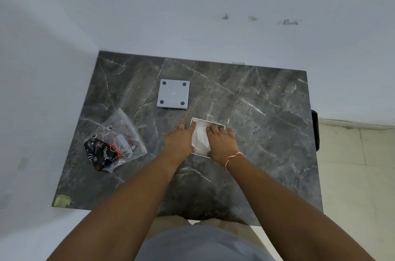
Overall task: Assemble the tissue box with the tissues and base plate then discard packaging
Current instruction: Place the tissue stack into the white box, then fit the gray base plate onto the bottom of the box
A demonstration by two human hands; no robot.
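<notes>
Tissue box, open side up – tissues being packed in; base plate and wrapper set aside.

Item 1: tissue box (222, 126), inverted on marble table (267, 115), centre-right, so the open bottom takes the fill. Item 2: tissues (200, 138), white wad inside box betw. both hands. L hand (179, 140) flat, fingers spread, pressing box's left edge/tissues, gripping nothing; R hand (221, 141) likewise flat on right side, fingers on the wad – prob. tamping it level so the plate can seat. Item 3: base plate (173, 94), pads up, lying apart beyond the box, within reach for next step. Item 4: packaging (113, 145), clear printed bag, well left, awaiting disposal.
</notes>
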